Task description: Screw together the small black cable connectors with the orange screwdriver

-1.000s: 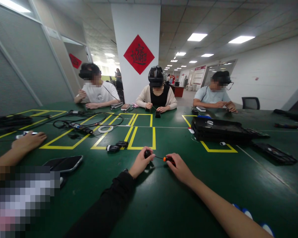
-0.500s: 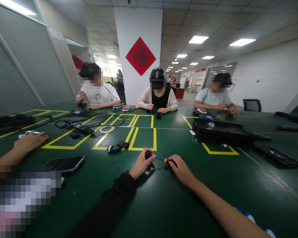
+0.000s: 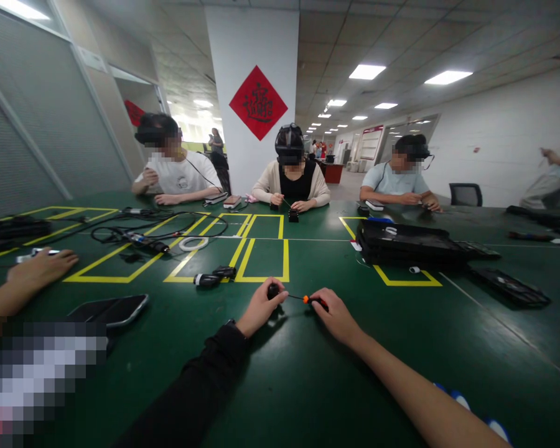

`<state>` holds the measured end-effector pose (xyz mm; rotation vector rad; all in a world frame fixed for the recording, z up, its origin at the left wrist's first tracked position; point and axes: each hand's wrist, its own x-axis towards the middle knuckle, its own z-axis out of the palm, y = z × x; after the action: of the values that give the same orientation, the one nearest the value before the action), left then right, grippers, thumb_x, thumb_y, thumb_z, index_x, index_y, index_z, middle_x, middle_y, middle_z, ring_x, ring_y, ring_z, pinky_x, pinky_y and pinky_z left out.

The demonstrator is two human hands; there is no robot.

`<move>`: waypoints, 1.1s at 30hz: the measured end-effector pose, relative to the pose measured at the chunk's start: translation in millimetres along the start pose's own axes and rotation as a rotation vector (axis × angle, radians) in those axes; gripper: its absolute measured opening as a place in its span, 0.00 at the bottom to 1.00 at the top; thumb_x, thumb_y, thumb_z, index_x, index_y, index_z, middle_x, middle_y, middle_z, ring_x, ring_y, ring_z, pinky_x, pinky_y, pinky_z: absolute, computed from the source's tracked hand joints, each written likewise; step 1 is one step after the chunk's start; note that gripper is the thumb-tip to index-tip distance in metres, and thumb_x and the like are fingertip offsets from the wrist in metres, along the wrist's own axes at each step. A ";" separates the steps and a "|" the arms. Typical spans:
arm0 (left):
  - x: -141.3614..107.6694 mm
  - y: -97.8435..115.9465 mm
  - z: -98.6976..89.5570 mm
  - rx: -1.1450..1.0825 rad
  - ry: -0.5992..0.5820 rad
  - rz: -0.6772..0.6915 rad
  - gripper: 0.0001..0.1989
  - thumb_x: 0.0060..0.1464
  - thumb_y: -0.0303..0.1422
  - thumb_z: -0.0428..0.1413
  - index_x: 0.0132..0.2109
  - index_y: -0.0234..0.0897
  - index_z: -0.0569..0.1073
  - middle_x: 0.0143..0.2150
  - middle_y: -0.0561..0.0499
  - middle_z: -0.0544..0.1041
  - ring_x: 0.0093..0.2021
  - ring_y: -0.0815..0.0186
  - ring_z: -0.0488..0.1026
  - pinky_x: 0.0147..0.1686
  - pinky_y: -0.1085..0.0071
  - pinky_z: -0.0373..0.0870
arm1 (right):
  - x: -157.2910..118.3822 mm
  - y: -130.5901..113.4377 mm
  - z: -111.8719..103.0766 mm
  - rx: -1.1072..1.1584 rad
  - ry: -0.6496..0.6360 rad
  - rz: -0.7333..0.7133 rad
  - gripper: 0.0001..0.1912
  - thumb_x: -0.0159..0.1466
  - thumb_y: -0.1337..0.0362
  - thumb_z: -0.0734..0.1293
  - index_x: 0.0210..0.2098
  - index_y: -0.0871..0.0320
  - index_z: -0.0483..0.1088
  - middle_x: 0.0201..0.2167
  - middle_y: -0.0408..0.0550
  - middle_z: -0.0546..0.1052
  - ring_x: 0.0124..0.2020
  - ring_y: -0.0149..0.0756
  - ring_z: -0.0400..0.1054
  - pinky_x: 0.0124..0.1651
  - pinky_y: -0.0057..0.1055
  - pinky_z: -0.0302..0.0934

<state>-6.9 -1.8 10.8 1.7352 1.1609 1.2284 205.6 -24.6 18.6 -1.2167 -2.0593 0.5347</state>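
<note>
Screwdriver (image 3: pixel 306 300) above green table (image 3: pixel 289 392) | right hand (image 3: pixel 336 316) pinching its handle | left hand (image 3: pixel 260 308) pinching small black part (image 3: pixel 273 290) by the shaft

Head-worn; looks forward and down over a glossy dark-green tabletop (image 3: pixel 298 386) in the lower half of the frame. Sits close behind a bare left hand (image 3: pixel 260 306) and a bare right hand (image 3: pixel 335 315), both just below centre. Faces a flat white pillar (image 3: pixel 242 43) at upper middle; spans from a grey ribbed partition (image 3: pixel 21 124) far left to a plain white wall (image 3: pixel 508 121) upper right.
</note>
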 end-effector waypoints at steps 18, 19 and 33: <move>0.0 -1.3 -1.4 0.018 0.006 0.024 0.09 0.48 0.37 0.53 0.33 0.35 0.67 0.28 0.54 0.69 0.30 0.70 0.65 0.33 0.74 0.61 | 1.3 1.7 1.5 0.024 0.017 -0.034 0.10 0.61 0.65 0.57 0.38 0.57 0.68 0.36 0.47 0.70 0.41 0.35 0.62 0.46 0.34 0.56; -0.1 -1.4 -1.4 0.017 0.005 0.024 0.09 0.48 0.37 0.53 0.33 0.35 0.67 0.29 0.54 0.69 0.30 0.70 0.65 0.33 0.74 0.61 | 1.0 1.5 1.6 0.024 0.021 -0.032 0.09 0.61 0.65 0.58 0.38 0.57 0.68 0.37 0.47 0.70 0.41 0.35 0.62 0.46 0.34 0.56; 0.4 -1.9 -1.8 0.006 -0.005 0.032 0.09 0.48 0.37 0.53 0.33 0.35 0.67 0.29 0.54 0.68 0.29 0.70 0.65 0.32 0.75 0.61 | 0.9 -0.9 1.7 0.043 0.025 -0.012 0.09 0.59 0.66 0.60 0.38 0.57 0.67 0.38 0.48 0.70 0.41 0.36 0.62 0.46 0.35 0.56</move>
<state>-9.0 -0.7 9.8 1.7661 1.1389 1.2397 203.6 -24.3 18.4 -1.1798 -2.0232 0.5529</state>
